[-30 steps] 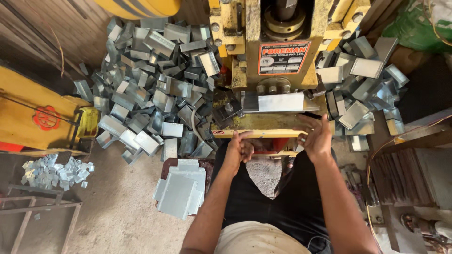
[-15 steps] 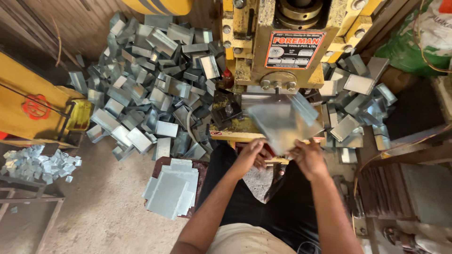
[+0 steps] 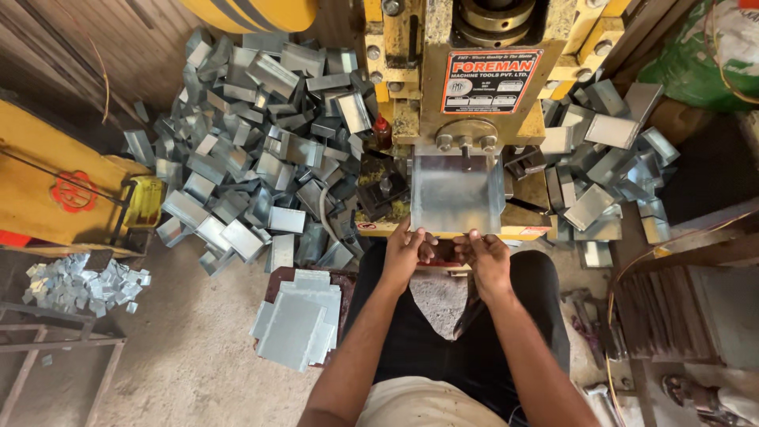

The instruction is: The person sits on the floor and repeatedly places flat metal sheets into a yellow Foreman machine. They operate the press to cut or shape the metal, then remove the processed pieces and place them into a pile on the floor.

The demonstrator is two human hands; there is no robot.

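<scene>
Hands meet at the near edge of a bent metal sheet (image 3: 457,192) that lies on the bed of a yellow press machine (image 3: 474,79), directly under its ram. The left hand (image 3: 407,251) pinches the sheet's near left corner with curled fingers, and the right hand (image 3: 484,255) grips the near right edge the same way, so both are closed on the sheet. The sheet has upturned flanges along its left and right sides. A large heap of bent pieces (image 3: 253,150) fills the floor left of the press, and a smaller heap (image 3: 609,166) lies to its right. A stack of flat blanks (image 3: 296,324) rests on a low stand just beside the person's left leg. Small metal offcuts (image 3: 83,283) lie well apart at far left, near a yellow frame (image 3: 55,190).
</scene>
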